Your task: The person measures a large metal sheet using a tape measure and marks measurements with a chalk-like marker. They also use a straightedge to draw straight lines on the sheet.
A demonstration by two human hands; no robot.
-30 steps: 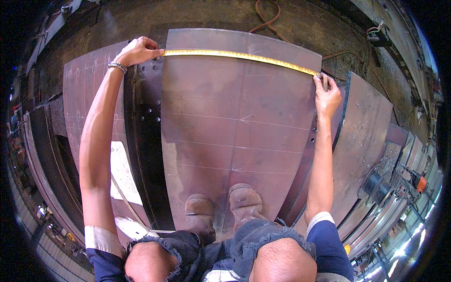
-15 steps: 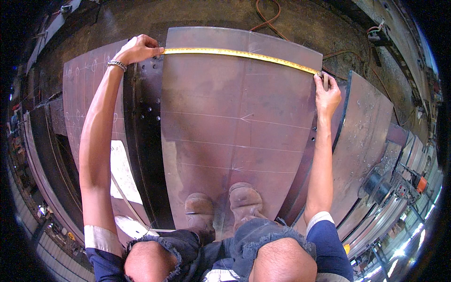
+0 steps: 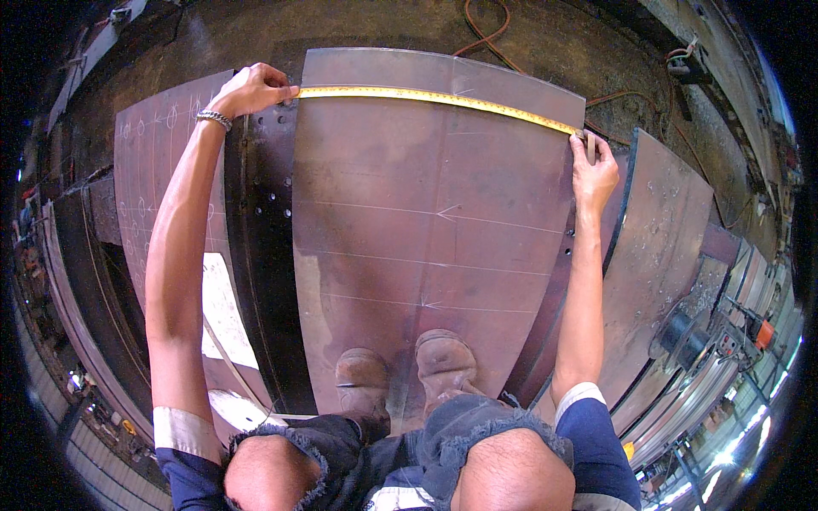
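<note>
A yellow tape measure blade is stretched across the far part of a large reddish-brown steel plate. At the plate's left edge my left hand pinches one end of the blade between thumb and fingers. My right hand grips the other end at the plate's right edge, fingers bent round a small piece that I cannot make out clearly. White chalk lines and arrow marks run across the plate. My boots rest on its near part.
Another marked plate lies to the left, past a dark steel beam with bolt holes. A bare plate is on the right, with a black spool-shaped object near it. An orange hose loops across the far floor.
Almost nothing differs. My left hand and the blade's left end have shifted very slightly to the right; my right hand stays put.
</note>
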